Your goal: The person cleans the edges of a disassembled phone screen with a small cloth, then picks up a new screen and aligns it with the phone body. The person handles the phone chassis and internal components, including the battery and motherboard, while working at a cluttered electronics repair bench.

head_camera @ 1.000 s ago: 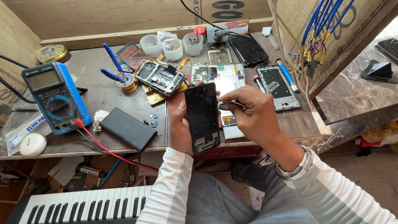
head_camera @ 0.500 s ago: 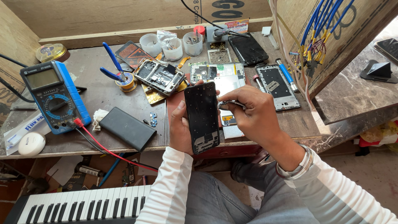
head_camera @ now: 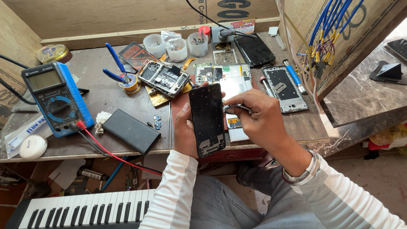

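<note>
a: why is the black rectangular phone frame upright?
b: the left hand grips its edge above the grey wooden surface, so the right hand, closed on thin metal tweezers, reaches its side.

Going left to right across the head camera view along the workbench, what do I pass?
White round puck → blue multimeter → black slab → left hand → black phone panel → right hand → opened phone frame.

Grey multimeter screen far left, colourful label at back wall – rect.
</note>
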